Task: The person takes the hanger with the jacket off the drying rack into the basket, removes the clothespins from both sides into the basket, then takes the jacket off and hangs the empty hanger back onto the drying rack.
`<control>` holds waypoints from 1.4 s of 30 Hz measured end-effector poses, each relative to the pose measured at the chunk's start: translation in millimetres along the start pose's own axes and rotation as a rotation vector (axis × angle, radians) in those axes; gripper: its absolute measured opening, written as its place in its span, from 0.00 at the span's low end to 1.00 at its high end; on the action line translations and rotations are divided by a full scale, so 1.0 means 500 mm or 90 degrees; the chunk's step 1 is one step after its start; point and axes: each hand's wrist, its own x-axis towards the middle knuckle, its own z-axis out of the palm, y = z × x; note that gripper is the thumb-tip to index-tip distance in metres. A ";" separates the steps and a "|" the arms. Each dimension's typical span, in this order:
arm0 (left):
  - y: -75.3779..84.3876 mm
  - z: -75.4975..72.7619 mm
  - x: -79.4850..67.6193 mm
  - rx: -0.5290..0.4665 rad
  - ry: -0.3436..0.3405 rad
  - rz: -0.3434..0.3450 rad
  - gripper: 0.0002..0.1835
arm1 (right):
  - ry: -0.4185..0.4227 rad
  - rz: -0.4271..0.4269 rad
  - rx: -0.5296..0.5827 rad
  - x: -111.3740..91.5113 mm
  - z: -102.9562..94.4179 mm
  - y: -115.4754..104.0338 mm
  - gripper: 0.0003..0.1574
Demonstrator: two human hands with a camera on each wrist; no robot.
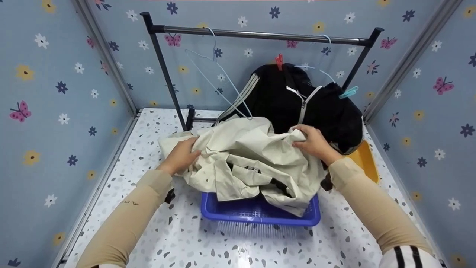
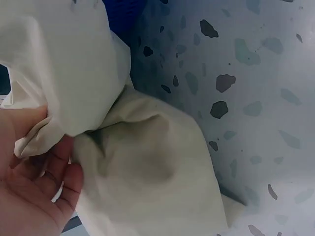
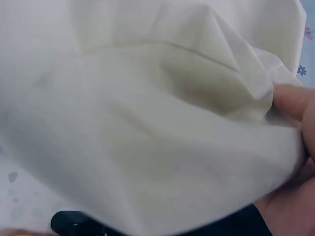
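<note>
Left hand [image 1: 181, 154] at the left end of a cream garment [image 1: 241, 145], thumb and fingers pinching a fold; the left wrist view shows cloth caught between them and a loose flap hanging out beyond the fingertips. Most of the garment lies to this hand's right, bunched and creased, dark patches showing among the folds nearer the person. Above the cloth, a pale blue hanger [image 1: 214, 52] hooks on the bar of a dark rack [image 1: 260, 34]; its lower corner reaches the garment's top edge, contact uncertain. Below, a blue basket [image 1: 260, 220] stands on the speckled surface [image 1: 148, 230], the garment's lower folds drooping over it. Behind, a black jacket [image 1: 275, 98] with pale stripes hangs from a second hanger [image 1: 328, 41], a red clip [image 1: 279, 62] at its left shoulder. Right hand [image 1: 315, 144] grips the garment's upper right part, a tuft pinched at the fingertips; the cloth spreads leftward and downward from it. Farther right, a teal clip [image 1: 349, 92] on the jacket's other shoulder; below that, a yellow container [image 1: 366, 160], partly hidden.
</note>
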 end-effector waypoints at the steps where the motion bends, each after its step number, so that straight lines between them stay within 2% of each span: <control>1: -0.016 0.008 0.011 -0.002 0.016 0.014 0.29 | 0.011 -0.017 0.000 0.005 0.006 0.014 0.31; 2: -0.028 0.013 0.020 -0.010 0.033 0.032 0.23 | 0.022 -0.036 -0.002 0.008 0.010 0.023 0.27; 3: -0.021 0.010 0.022 -0.017 0.036 0.037 0.18 | 0.035 -0.051 -0.007 0.008 0.012 0.026 0.22; 4: -0.038 0.016 0.035 -0.018 0.051 0.050 0.13 | 0.038 -0.053 -0.010 -0.003 0.002 -0.003 0.17; 6: -0.017 0.007 0.032 -0.028 0.061 0.045 0.10 | 0.055 -0.063 -0.008 -0.005 -0.003 -0.006 0.09; 7: -0.012 0.005 0.032 -0.032 0.072 0.049 0.12 | 0.059 -0.067 0.004 -0.018 -0.015 -0.036 0.05; 8: 0.011 -0.006 0.023 -0.045 0.077 0.042 0.14 | 0.071 -0.072 0.017 -0.023 -0.022 -0.051 0.03; 10: 0.038 -0.019 0.016 -0.067 0.092 0.030 0.14 | 0.112 -0.074 0.031 -0.039 -0.040 -0.100 0.03; 11: 0.063 -0.030 0.005 -0.084 0.099 0.026 0.14 | 0.138 -0.086 0.042 -0.041 -0.041 -0.102 0.03; 13: 0.073 -0.038 0.007 -0.117 0.114 0.035 0.14 | 0.175 -0.085 0.058 -0.068 -0.064 -0.177 0.01; 14: 0.078 -0.042 0.008 -0.132 0.118 0.040 0.15 | 0.196 -0.081 0.053 -0.070 -0.066 -0.191 0.02; 16: 0.089 -0.047 0.010 -0.156 0.119 0.062 0.17 | 0.209 -0.063 0.056 -0.089 -0.078 -0.246 0.05; 19: 0.106 -0.047 0.010 -0.172 0.107 0.099 0.16 | 0.215 -0.058 0.080 -0.101 -0.079 -0.276 0.06; 22: 0.124 -0.041 0.004 -0.173 0.096 0.134 0.15 | 0.206 -0.083 0.105 -0.115 -0.073 -0.294 0.05; 26: 0.145 -0.029 -0.005 -0.153 0.070 0.175 0.15 | 0.150 -0.111 0.133 -0.135 -0.062 -0.310 0.04; 29: 0.152 -0.020 -0.012 -0.117 0.034 0.207 0.16 | 0.068 -0.104 0.138 -0.151 -0.052 -0.322 0.06; 33: 0.152 -0.004 -0.022 -0.045 -0.016 0.259 0.18 | -0.044 -0.111 0.107 -0.170 -0.034 -0.327 0.07; 39: 0.143 0.030 -0.036 0.073 -0.116 0.302 0.26 | -0.160 -0.199 0.028 -0.195 -0.007 -0.311 0.11; 42: 0.143 0.044 -0.039 0.109 -0.143 0.325 0.27 | -0.213 -0.245 -0.002 -0.206 0.004 -0.305 0.14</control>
